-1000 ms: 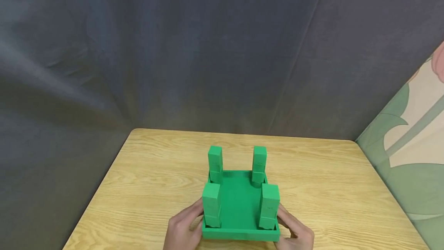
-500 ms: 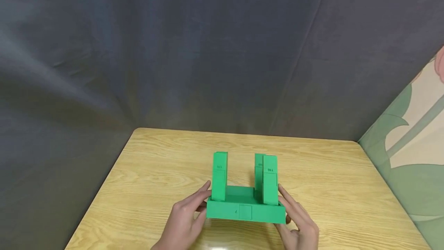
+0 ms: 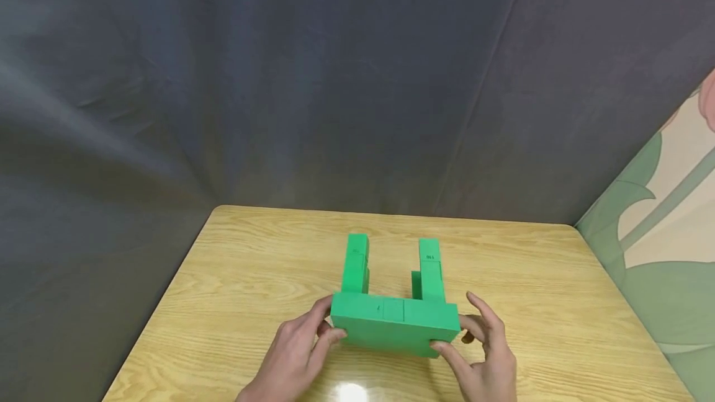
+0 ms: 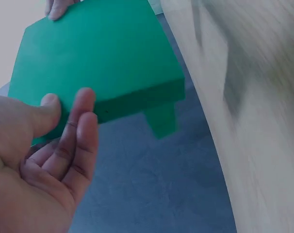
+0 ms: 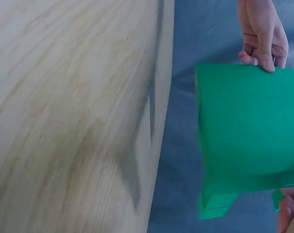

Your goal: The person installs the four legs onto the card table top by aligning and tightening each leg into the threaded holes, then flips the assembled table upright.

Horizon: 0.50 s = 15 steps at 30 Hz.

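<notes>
1. Green all over, that stool point(image 3: 395, 321), a small blocky thing with a flat slab seat and square legs, and it's up off the worktop point(image 3: 234, 265) right now, tipped so the seat faces the person and the legs point away toward the far edge.
2. Left hand point(image 3: 296, 352) is on the stool's left end: the thumb lies on the flat seat face and the fingers curl in beside the edge, pinching that end of the slab. From the left wrist view the thumb point(image 4: 45, 114) presses the broad green face while the other fingers sit relaxed just below it.
3. Right hand point(image 3: 483, 352) takes the right end. One fingertip is tucked under the lower right corner of the seat, and the other fingers spread loosely behind the edge, curling round that corner.
4. Two legs show clearly above the seat from the head view, the left one point(image 3: 356, 262) and the right one point(image 3: 430, 268), with a sliver of another leg just beside the right one. There's a tiny dark marking on the right leg, too small to read.
5. Pale wood grain runs across the worktop, and there's a bright glare spot near the front edge between the two wrists.
6. Behind it all hangs a dark grey cloth point(image 3: 279, 79), and off to the right is a wall panel point(image 3: 665, 234) painted with green leaves on cream.
</notes>
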Each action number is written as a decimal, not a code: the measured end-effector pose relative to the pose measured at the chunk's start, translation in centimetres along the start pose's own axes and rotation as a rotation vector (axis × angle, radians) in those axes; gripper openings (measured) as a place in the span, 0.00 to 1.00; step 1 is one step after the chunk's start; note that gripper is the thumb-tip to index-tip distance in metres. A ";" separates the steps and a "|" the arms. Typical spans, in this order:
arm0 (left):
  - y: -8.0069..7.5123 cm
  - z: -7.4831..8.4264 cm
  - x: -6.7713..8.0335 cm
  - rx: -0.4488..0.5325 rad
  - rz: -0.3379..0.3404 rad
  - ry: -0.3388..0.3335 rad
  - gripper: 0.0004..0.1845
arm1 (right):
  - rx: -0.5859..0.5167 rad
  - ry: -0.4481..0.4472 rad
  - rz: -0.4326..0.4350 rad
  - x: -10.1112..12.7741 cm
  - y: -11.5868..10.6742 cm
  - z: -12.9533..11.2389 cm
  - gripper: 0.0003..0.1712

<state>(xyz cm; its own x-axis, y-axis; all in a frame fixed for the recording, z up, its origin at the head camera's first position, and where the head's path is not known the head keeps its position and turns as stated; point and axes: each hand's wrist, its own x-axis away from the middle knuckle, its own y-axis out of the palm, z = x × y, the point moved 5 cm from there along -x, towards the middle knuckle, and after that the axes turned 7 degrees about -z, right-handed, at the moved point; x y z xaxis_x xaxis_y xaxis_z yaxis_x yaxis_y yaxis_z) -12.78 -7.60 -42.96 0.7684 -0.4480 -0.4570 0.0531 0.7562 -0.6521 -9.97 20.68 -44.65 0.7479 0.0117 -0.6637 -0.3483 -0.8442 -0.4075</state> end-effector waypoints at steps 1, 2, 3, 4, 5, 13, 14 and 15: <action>-0.1 0.0 -0.1 -0.012 0.006 -0.001 0.28 | -0.038 0.006 0.004 -0.1 0.0 0.0 0.59; -0.1 0.1 -0.1 -0.026 0.014 -0.005 0.32 | -0.071 0.026 0.009 -0.2 0.0 0.0 0.58; -0.2 0.1 -0.2 -0.032 0.021 -0.007 0.36 | -0.108 0.047 0.016 -0.3 0.0 0.2 0.57; -0.2 0.2 -0.3 -0.036 0.031 -0.012 0.40 | -0.136 0.074 0.016 -0.4 0.0 0.2 0.56; -0.3 0.2 -0.4 -0.033 0.038 -0.024 0.44 | -0.166 0.116 0.015 -0.6 0.0 0.2 0.57; -0.3 -1.0 -1.3 0.296 -0.029 -0.288 0.48 | -0.386 0.339 0.010 -1.7 0.0 0.9 0.46; -0.3 -1.3 -1.4 0.345 -0.033 -0.317 0.47 | -0.411 0.369 0.000 -1.9 0.1 1.1 0.44; -0.3 -1.5 -1.6 0.380 -0.035 -0.336 0.46 | -0.423 0.402 -0.004 -2.1 0.1 1.2 0.42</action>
<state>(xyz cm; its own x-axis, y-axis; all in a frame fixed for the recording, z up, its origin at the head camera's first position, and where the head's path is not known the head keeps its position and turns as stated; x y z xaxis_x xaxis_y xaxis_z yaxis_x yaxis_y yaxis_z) -14.98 -7.83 -43.01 0.9212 -0.3457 -0.1785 0.2629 0.8913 -0.3693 -12.27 21.21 -44.06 0.9332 -0.1190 -0.3390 -0.1508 -0.9862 -0.0690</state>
